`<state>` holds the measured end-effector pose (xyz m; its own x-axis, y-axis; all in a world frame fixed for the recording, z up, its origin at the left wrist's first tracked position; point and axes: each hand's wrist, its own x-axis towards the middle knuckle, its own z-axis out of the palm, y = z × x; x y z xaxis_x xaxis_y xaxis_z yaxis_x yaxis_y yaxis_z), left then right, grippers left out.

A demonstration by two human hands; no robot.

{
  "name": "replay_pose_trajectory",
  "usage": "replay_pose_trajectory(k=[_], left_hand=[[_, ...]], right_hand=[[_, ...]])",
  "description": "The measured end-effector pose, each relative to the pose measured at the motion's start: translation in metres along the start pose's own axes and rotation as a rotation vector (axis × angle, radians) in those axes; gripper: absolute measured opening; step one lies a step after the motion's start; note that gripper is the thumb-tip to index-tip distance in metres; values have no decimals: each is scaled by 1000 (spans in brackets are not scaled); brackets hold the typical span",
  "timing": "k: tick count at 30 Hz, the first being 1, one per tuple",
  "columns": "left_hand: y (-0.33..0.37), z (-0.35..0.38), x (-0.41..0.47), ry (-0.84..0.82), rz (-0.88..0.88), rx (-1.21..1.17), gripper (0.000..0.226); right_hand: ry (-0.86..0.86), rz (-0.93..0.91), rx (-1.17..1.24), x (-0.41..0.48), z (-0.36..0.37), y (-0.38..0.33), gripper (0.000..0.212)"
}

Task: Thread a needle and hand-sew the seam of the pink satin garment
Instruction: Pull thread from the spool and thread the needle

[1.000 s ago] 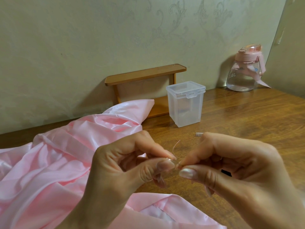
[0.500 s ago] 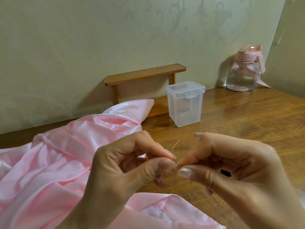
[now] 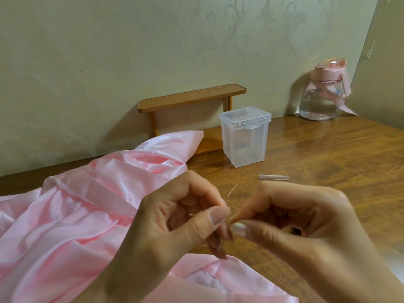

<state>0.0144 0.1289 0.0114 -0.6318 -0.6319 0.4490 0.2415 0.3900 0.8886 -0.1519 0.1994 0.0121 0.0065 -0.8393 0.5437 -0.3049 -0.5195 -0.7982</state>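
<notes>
Above the counter [image 3: 328, 154], our left hand [image 3: 175, 215] and right hand [image 3: 306, 219] stay pinched tip to tip on the pink thread [image 3: 230, 193], hardly moved. We cannot see the needle, so threading seems unfinished. The pink satin garment [image 3: 87, 204] lies at left.

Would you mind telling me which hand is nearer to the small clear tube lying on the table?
The right hand. The small clear tube lies just beyond its knuckles, while the left hand is further off, to the tube's left and nearer the camera.
</notes>
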Motion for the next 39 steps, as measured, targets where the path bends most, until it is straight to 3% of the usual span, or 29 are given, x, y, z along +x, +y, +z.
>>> replay_pose_trajectory(k=[21, 27, 31, 39], left_hand=[[-4, -3, 1, -5, -151, -53, 20], [-6, -5, 2, -30, -150, -102, 37], [-8, -11, 4, -106, -152, -158, 14], [-5, -14, 3, -170, -121, -134, 13]], right_hand=[[-104, 149, 25, 4, -3, -2, 8], [-99, 158, 34, 6, -4, -2, 7], [-106, 148, 48, 6, -5, -3, 7], [-92, 147, 102, 9, -9, -1, 7]])
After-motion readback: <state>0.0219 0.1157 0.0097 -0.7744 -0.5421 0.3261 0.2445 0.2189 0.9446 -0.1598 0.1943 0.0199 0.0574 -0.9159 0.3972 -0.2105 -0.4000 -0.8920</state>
